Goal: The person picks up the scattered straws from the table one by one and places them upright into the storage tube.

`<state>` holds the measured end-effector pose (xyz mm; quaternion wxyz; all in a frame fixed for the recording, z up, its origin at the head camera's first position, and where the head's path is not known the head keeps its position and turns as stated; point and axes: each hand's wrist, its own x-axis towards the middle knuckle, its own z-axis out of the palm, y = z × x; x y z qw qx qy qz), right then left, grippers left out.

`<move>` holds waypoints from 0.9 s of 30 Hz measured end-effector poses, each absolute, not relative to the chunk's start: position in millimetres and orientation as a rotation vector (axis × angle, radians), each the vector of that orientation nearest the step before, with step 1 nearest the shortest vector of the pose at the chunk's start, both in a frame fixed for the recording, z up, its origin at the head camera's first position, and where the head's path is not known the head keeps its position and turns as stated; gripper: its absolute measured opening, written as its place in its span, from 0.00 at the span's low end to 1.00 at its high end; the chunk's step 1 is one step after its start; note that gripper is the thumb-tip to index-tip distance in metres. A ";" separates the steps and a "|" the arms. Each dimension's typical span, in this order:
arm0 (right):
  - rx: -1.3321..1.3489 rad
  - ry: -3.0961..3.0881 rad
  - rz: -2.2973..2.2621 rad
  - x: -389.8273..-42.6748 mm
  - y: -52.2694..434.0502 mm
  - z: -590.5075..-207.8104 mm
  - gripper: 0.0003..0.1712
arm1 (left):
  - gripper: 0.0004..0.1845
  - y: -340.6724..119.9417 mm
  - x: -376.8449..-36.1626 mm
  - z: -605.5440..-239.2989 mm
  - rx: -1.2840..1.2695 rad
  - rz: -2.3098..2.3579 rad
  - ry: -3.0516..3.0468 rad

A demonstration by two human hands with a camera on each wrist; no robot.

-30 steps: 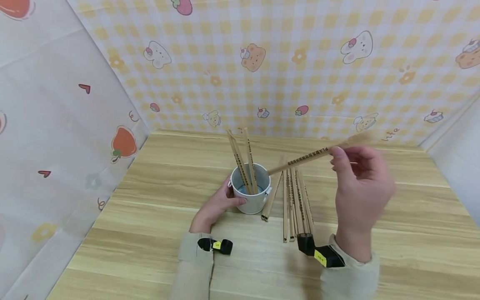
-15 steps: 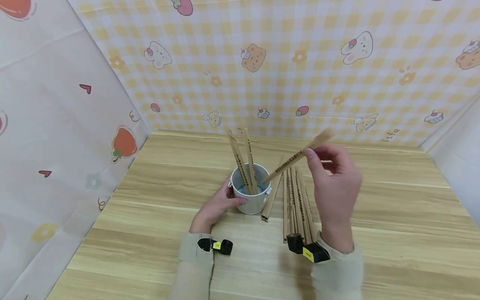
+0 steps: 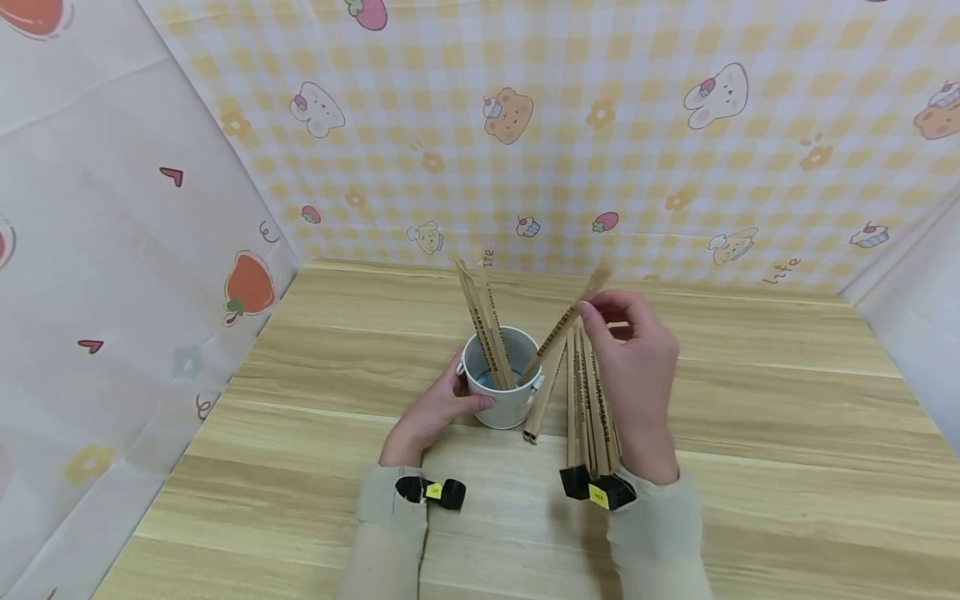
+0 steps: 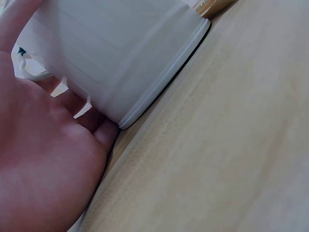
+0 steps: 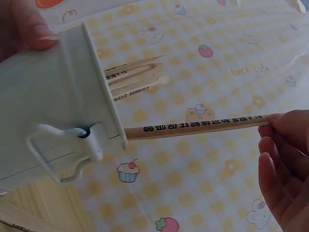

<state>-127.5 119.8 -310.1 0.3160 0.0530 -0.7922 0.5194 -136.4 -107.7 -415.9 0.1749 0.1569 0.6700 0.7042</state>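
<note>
A small white metal bucket [image 3: 501,410] stands on the wooden table, and my left hand [image 3: 435,415] grips its left side, thumb across the front. Several paper-wrapped chopsticks [image 3: 486,337] lean inside it toward the back left. My right hand [image 3: 636,354] pinches another wrapped pair of chopsticks [image 3: 553,340] near its upper end. This brown sleeve with black print slants down, its lower end inside the bucket's mouth; the right wrist view shows the sleeve [image 5: 193,128] passing the rim. In the left wrist view the palm [image 4: 53,159] lies beside the bucket wall [image 4: 116,53].
Right of the bucket lies a loose row of several wrapped chopsticks [image 3: 587,408], partly hidden by my right wrist. One wrapped pair [image 3: 542,408] lies close against the bucket. A checked cloth [image 3: 420,100] hangs behind the table [image 3: 300,467].
My right hand has moved left, bringing the wrapped chopsticks' lower end into the bucket and tilting them steeper. One pair inside the bucket has shifted left. The left hand keeps its hold.
</note>
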 end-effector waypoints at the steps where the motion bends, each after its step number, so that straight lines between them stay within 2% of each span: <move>1: 0.138 -2.093 1.373 -128.4 119.3 -311.4 0.12 | 0.49 -107.5 -136.5 -415.9 0.443 1.997 1.897; 27: 0.173 -2.279 1.286 -144.6 113.5 -335.9 0.10 | 0.50 -107.5 -136.7 -414.9 0.433 1.987 1.908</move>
